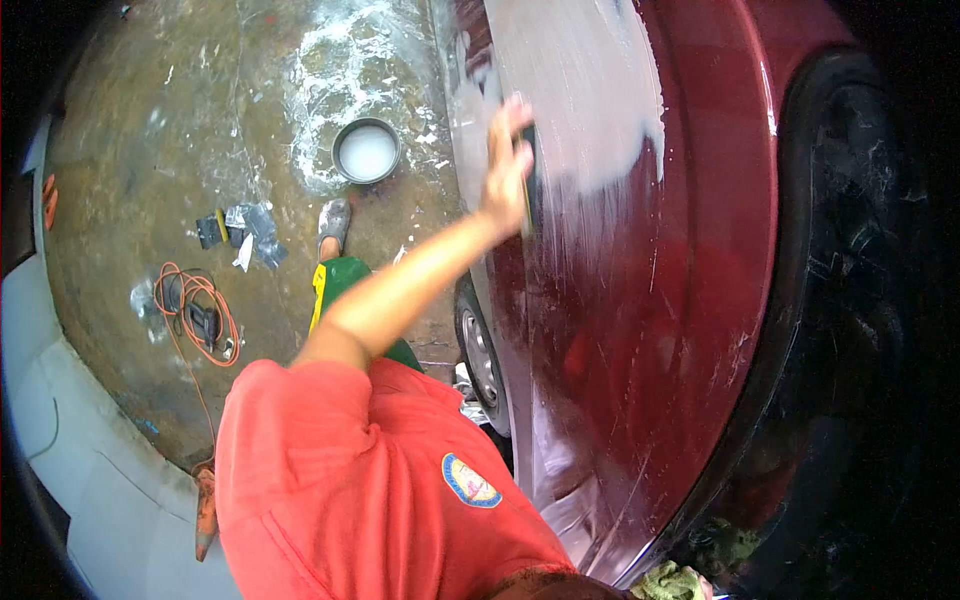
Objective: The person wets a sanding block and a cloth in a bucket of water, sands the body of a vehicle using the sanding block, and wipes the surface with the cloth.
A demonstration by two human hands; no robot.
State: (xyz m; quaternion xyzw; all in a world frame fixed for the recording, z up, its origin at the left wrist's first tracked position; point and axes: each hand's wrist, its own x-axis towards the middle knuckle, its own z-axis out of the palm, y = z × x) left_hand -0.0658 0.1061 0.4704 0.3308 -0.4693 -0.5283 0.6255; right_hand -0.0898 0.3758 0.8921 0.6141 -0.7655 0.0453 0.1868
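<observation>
My left hand is closed on a thin, dark sanding block and presses it against the side of a dark red car. Much of the block is hidden behind the fingers. Beside the hand, a broad pale grey patch of filler covers the panel, with whitish wet streaks running below it. At the bottom edge, a crumpled greenish cloth lies against the car, and a sliver of my right hand shows at its side; the rest is out of frame.
A round basin of cloudy water stands on the stained concrete floor. Nearby lie scraps of sandpaper and a power tool with a coiled orange cord. An orange cone lies by the pale wall. The car's wheel sits low beside my body.
</observation>
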